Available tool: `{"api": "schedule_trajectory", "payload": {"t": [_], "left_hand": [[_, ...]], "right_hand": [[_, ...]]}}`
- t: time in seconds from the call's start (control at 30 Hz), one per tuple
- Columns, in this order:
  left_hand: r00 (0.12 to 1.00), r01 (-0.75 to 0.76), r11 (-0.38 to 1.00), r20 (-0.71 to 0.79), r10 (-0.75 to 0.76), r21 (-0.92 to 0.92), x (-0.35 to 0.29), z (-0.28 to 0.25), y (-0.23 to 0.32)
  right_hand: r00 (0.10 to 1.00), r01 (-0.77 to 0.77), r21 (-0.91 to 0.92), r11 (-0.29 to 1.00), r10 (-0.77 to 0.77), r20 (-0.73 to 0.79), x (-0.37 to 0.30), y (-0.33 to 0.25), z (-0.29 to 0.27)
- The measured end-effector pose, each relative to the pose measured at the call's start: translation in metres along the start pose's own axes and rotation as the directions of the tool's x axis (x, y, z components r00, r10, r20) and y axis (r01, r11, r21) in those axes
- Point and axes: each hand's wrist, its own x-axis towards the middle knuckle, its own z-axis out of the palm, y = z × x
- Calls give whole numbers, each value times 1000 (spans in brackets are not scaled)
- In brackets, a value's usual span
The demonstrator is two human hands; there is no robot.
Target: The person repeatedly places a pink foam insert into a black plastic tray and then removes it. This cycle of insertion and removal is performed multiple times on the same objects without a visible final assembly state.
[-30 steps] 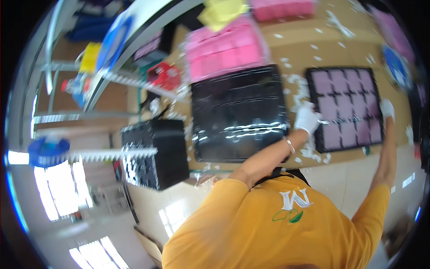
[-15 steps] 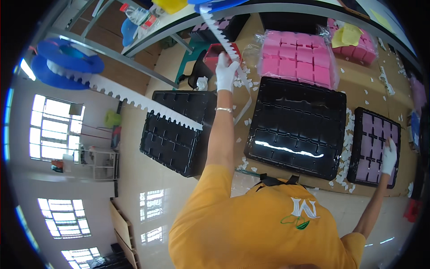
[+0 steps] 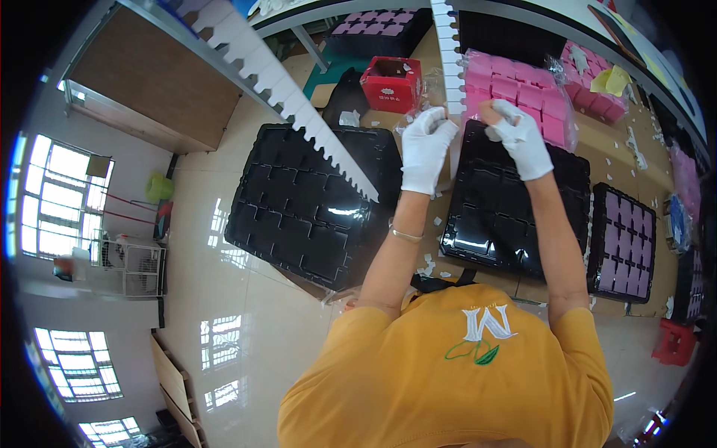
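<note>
My left hand (image 3: 427, 149), in a white glove, is raised near the middle with thumb and fingertips pinched together. They close at the edge of a white notched strip (image 3: 449, 56), like a band of tabbed labels, which hangs from above and runs down past the hand. To its right, my gloved right hand (image 3: 523, 142) has its fingers curled in a pinch; anything between them is too small to make out. It hovers over the far part of a glossy black compartment tray (image 3: 497, 216). Nearest my left forearm lies a stack of black trays (image 3: 310, 198).
A second notched strip (image 3: 299, 116) slants down over the left stack. Beyond my hands are a red box (image 3: 392, 84) and bagged pink foam blocks (image 3: 515, 89). At right lies a black tray with purple inserts (image 3: 624, 243). Paper scraps litter the brown board (image 3: 616, 168). A metal frame (image 3: 351, 21) crosses above.
My right hand has left the purple-filled tray and come across to the middle, beside my left hand. My left hand has shifted from the red box to the right, and the view has turned.
</note>
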Motion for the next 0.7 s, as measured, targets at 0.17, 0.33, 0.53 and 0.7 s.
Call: {"api": "schedule_trajectory", "payload": {"t": [0.17,0.33,0.53,0.7], "left_hand": [[998,-63,995,18,62,77,3,-3,-5],[905,-349,777,-29,425,524,5,4,-3],[735,-403,399,32,677,824,16,-2,-16],[890,-357,792,-77,449,495,27,-19,-37]], "right_hand": [[987,-162,34,986,162,16,20,-11,39],[997,-81,-135,987,79,-24,24,-15,42],[998,51,-168,985,-45,40,26,-9,23],[881,-75,-325,943,215,421,55,39,-39]]}}
